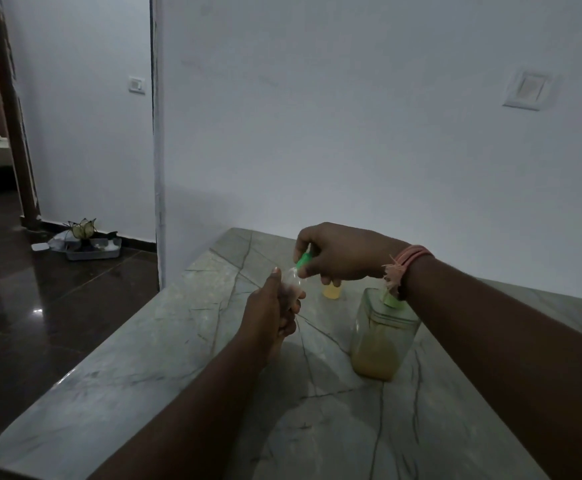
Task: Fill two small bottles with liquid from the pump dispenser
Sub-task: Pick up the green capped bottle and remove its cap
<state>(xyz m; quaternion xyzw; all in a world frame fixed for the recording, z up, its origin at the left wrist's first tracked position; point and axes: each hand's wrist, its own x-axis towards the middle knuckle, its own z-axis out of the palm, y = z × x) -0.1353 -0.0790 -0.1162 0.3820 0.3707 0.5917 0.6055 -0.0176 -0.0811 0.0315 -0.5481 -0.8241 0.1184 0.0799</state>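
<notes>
The person stands over a grey veined marble table (185,344) with both arms stretched out above it. The left hand (272,306) is wrapped around a small clear bottle (291,277), fingers curled about its body, holding it up off the table with its mouth tilted toward the other hand. The right hand (341,254) pinches a green nozzle (304,259) between its fingers, and the tip of that nozzle sits right at the mouth of the clear bottle. The light is dim, so I cannot say for sure whether the nozzle is inside the neck or only touching the rim, nor whether any liquid is flowing.

Under the right wrist stands the pump dispenser (381,336), a squarish clear container with amber liquid low down and a green fitting at its top. Just beyond the hands, on the table, sits a second small bottle (332,291) that looks to have yellow liquid in it already; by that, I judge one bottle is done and this is the second.

The risks look plain enough. Both bottle and nozzle are held in mid-air, so a small wobble of either hand could slide the tip off the narrow mouth and send liquid over the fingers and the table. The right forearm hangs close over the dispenser, and a careless pull could tip it. The filled bottle stands near the hands, where a knuckle could knock it over.
</notes>
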